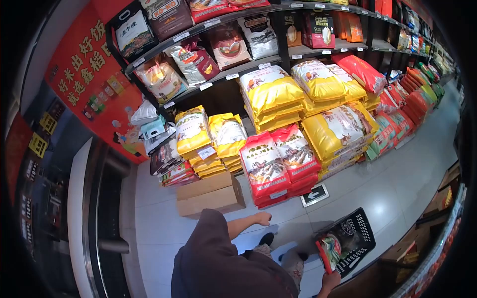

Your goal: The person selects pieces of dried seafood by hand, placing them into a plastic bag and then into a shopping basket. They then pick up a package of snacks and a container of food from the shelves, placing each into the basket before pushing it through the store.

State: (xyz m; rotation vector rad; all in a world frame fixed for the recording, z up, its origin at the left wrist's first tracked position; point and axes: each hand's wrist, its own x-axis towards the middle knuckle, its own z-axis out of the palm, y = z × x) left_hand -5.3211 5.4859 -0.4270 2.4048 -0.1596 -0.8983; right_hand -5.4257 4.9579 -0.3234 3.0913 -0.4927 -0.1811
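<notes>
My left hand (262, 218) is held out in front of my body, its fingers curled closed with nothing visible in them. It hangs above the floor near the red-and-white rice bags (266, 169), without touching them. At the lower right my right hand (331, 280) is closed around the red handle of a black shopping basket (365, 231). Inside the basket lies a colourful package (332, 248), partly hidden by the handle side.
An open cardboard box (208, 198) stands on the floor beside the red bags. Yellow rice bags (340, 129) are stacked behind, below shelves (243, 69) of packaged goods. A black-and-silver fixture (99, 218) runs along the left. Wooden crates (400, 251) line the right.
</notes>
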